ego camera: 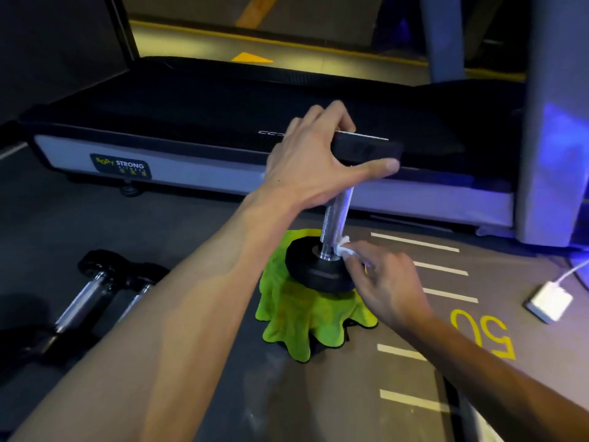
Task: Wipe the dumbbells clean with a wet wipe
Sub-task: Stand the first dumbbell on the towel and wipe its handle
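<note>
Item: dumbbell, standing upright on a green cloth on the floor. My left hand has its grip clenched around the top head; my right hand pinches a wet wipe against the handle's base. Two more dumbbells lie left.

Pretty tight behind: the long black-and-grey treadmill deck walls off the far side just past the upright black dumbbell with the chrome handle. Left floor is blocked by two more chrome-handled dumbbells lying down. Right side's grey marked floor is open, only a white charger block with cable further out.
</note>
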{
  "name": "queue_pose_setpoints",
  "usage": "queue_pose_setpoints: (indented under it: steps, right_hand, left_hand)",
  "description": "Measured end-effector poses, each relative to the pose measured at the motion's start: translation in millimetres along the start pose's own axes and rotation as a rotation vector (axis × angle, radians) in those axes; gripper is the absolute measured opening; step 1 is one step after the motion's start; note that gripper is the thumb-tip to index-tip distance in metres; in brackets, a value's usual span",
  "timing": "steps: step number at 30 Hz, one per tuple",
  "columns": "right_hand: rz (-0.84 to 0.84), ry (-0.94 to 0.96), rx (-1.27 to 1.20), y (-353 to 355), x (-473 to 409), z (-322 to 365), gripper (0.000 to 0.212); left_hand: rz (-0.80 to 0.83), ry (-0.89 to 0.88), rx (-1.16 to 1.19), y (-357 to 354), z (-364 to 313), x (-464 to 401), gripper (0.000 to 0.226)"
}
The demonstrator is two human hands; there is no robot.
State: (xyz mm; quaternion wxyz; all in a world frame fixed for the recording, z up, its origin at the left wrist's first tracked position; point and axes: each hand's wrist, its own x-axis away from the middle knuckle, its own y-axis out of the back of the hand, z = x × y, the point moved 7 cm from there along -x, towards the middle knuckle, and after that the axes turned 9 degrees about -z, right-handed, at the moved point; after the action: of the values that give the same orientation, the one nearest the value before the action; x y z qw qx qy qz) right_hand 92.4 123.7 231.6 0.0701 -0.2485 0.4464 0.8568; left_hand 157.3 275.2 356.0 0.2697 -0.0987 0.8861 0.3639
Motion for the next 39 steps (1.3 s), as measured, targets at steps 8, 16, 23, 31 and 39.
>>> queue_pose_setpoints:
  steps: [8, 16, 23, 31, 39]
  right_hand:
    - [-0.111, -0.050, 0.061, -6, 17, 18, 0.025]
    - [-0.087, -0.077, 0.207, -29, -4, 62, 0.026]
    - [0.278, -0.016, -0.224, -17, -10, 50, 0.031]
    - [-0.428, -0.458, -0.480, 56, -20, -45, 0.021]
    - [0.229, 0.081, -0.094, -7, -31, 24, 0.022]
  left_hand:
    - [-0.078, 0.025, 0.041, -7, -4, 5, 0.060]
    - [-0.093, 0.037, 0.075, -12, -2, 1, 0.057]
    - [-0.102, 0.025, 0.161, -5, 7, 8, 0.051]
    - [-0.095, 0.049, 0.208, -8, 15, -2, 0.054]
    - [-0.074, 0.066, 0.218, -7, 25, -12, 0.054]
